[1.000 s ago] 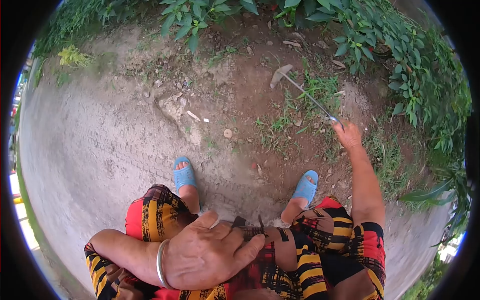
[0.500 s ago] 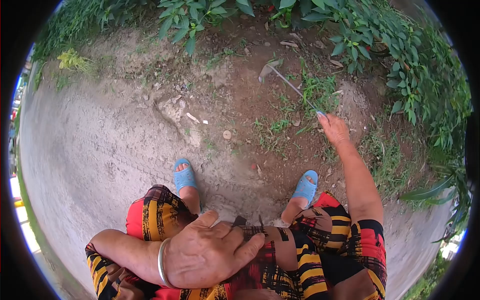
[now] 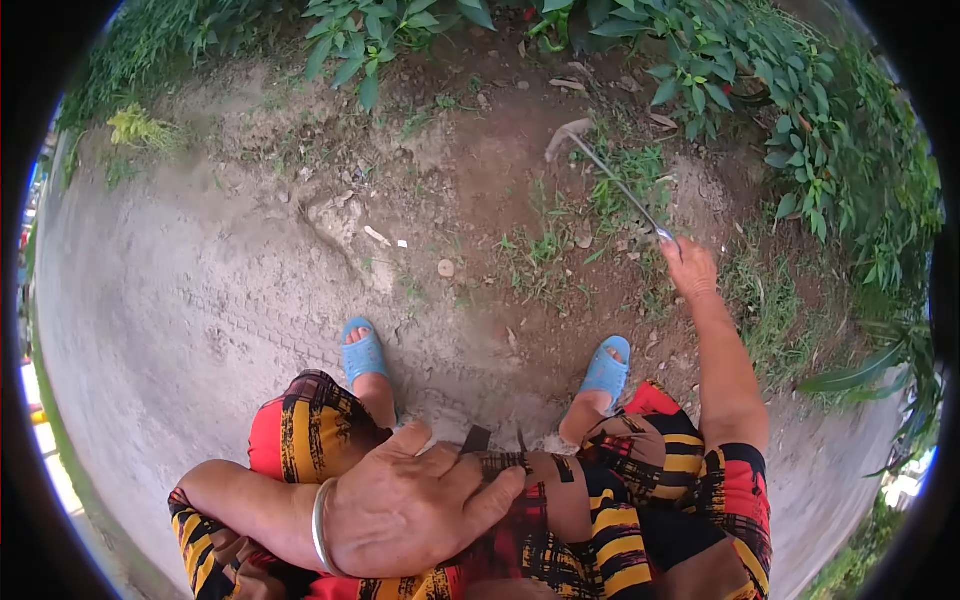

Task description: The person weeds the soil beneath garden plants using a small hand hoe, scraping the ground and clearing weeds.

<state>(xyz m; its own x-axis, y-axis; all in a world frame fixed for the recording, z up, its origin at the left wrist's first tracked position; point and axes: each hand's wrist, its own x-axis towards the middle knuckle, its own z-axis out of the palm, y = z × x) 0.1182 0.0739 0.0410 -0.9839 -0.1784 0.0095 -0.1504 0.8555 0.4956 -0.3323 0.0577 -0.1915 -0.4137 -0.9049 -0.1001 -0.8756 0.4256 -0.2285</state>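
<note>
My right hand (image 3: 691,268) is closed around the handle end of a small hoe (image 3: 622,188) with a thin metal shaft. Its angled blade, blurred, points to the left over brown soil at the upper edge of a weedy patch. Green grass tufts (image 3: 632,175) grow beside and under the shaft. My left hand (image 3: 415,505), wearing a silver bangle (image 3: 321,525), lies palm down on my patterned clothing (image 3: 620,540) at my lap. Its thumb and fingers are apart, some fingertips partly hidden, with no tool seen in it.
Leafy pepper-like plants (image 3: 700,85) line the top and right. My feet in blue slippers (image 3: 606,370) stand apart on bare dirt (image 3: 220,260). Small stones and white scraps (image 3: 377,236) lie left of the weeds. A yellow-green plant (image 3: 140,128) grows at upper left.
My right hand and the hoe have shifted a little to the right and slightly down, the blade drawing across toward the grass. My left hand stays in place.
</note>
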